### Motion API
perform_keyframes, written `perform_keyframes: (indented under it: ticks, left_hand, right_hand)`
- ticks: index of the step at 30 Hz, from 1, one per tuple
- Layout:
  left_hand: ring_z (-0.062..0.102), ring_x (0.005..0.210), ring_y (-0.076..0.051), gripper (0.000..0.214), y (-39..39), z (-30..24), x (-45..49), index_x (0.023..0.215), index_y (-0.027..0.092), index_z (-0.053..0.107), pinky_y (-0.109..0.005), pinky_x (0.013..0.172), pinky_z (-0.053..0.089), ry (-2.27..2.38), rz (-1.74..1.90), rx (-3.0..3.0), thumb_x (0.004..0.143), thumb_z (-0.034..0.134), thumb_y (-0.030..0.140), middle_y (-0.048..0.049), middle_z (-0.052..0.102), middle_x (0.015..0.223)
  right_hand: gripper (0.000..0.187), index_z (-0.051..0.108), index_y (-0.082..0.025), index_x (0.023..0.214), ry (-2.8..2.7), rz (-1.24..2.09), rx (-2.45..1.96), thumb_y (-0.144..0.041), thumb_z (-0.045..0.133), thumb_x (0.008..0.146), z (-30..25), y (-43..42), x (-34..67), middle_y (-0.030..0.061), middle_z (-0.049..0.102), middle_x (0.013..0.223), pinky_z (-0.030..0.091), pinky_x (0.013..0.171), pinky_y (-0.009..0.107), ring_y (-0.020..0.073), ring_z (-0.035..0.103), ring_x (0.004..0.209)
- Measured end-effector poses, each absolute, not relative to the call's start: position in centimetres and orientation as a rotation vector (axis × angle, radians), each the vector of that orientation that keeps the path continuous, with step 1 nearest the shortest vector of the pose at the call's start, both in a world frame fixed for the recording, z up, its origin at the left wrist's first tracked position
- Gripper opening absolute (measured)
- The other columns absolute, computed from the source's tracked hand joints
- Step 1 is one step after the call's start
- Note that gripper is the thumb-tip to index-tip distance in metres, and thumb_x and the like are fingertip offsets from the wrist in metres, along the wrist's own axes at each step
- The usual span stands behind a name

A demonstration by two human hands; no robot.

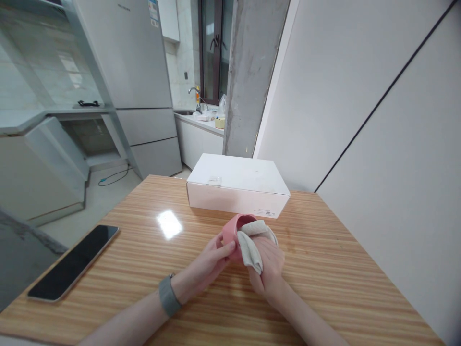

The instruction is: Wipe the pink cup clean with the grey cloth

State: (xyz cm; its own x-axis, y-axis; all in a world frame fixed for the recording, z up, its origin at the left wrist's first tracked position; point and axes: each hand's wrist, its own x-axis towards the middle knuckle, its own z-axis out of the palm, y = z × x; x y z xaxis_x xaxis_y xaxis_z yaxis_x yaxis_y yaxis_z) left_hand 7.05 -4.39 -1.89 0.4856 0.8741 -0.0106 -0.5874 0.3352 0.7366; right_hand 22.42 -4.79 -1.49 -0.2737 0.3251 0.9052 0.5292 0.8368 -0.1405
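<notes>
A pink cup (pixel 231 232) is tilted on its side just above the wooden table (pixel 324 269), its mouth turned toward the right. My left hand (pixel 212 262) grips its rim and outer wall, with a grey band on the wrist. My right hand (pixel 268 264) is closed around a beige cloth (pixel 250 245), which is pushed into the cup's opening and drapes over my fingers.
A white flat box (pixel 236 185) lies just behind the cup. A dark phone (pixel 74 262) rests face up near the table's left edge. A white wall runs along the right. Beyond the table stand a fridge (pixel 137 86) and a kitchen counter with a sink tap (pixel 196 96).
</notes>
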Motion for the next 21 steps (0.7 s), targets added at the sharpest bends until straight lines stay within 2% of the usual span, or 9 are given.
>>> perform_keyframes:
  ticks: [3, 6, 11, 14, 17, 21]
  left_hand:
    - [0.063, 0.088, -0.017, 0.033, -4.0, -2.6, 6.9, 0.111, 0.014, 0.069, -0.029, 0.086, 0.047, 0.473, 0.976, 0.719, 0.086, 0.069, 0.036, -0.0087, 0.070, 0.098]
    - [0.064, 0.088, -0.019, 0.042, -3.5, -3.3, 6.5, 0.112, 0.014, 0.069, -0.029, 0.080, 0.049, 0.520, 0.936, 0.676, 0.090, 0.059, 0.049, -0.0099, 0.072, 0.098]
    - [0.066, 0.097, -0.021, 0.054, -2.9, -3.9, 6.2, 0.121, 0.014, 0.066, -0.030, 0.085, 0.050, 0.570, 0.864, 0.646, 0.093, 0.047, 0.057, -0.0120, 0.073, 0.107]
    - [0.064, 0.106, -0.021, 0.055, -3.0, -4.0, 6.3, 0.128, 0.015, 0.062, -0.031, 0.090, 0.048, 0.533, 0.818, 0.653, 0.095, 0.044, 0.056, -0.0123, 0.069, 0.119]
    - [0.061, 0.113, -0.021, 0.045, -3.4, -3.7, 6.3, 0.128, 0.017, 0.062, -0.032, 0.097, 0.045, 0.400, 0.800, 0.657, 0.095, 0.052, 0.046, -0.0121, 0.065, 0.126]
    - [0.059, 0.116, -0.025, 0.050, -4.2, -2.7, 6.7, 0.127, 0.020, 0.062, -0.035, 0.099, 0.045, 0.274, 0.800, 0.731, 0.079, 0.076, 0.025, -0.0114, 0.064, 0.126]
  right_hand:
    - [0.024, 0.062, -0.016, 0.096, -1.885, -0.223, -0.607, -0.012, 0.043, 0.082, -1.6, -4.6, 22.5, 0.0064, 0.065, 0.065, 0.051, 0.060, 0.034, 0.0226, 0.066, 0.065]
    - [0.024, 0.063, -0.014, 0.095, -1.911, -0.233, -0.545, -0.016, 0.041, 0.084, -1.9, -4.6, 22.6, 0.0074, 0.064, 0.064, 0.049, 0.056, 0.035, 0.0216, 0.062, 0.059]
    - [0.032, 0.064, -0.010, 0.100, -1.952, -0.190, -0.453, -0.020, 0.036, 0.089, -2.2, -4.6, 22.8, 0.0104, 0.065, 0.067, 0.051, 0.058, 0.038, 0.0231, 0.062, 0.063]
    - [0.029, 0.064, -0.011, 0.096, -1.939, -0.220, -0.467, -0.019, 0.038, 0.088, -2.2, -4.3, 23.1, 0.0081, 0.063, 0.063, 0.047, 0.054, 0.036, 0.0204, 0.057, 0.057]
    - [0.022, 0.063, -0.015, 0.088, -1.903, -0.252, -0.512, -0.016, 0.041, 0.086, -2.2, -3.9, 23.4, 0.0035, 0.057, 0.057, 0.041, 0.051, 0.032, 0.0169, 0.049, 0.050]
    - [0.022, 0.063, -0.015, 0.089, -1.861, -0.291, -0.573, -0.013, 0.042, 0.083, -2.2, -3.9, 23.3, 0.0042, 0.058, 0.059, 0.041, 0.053, 0.032, 0.0177, 0.051, 0.053]
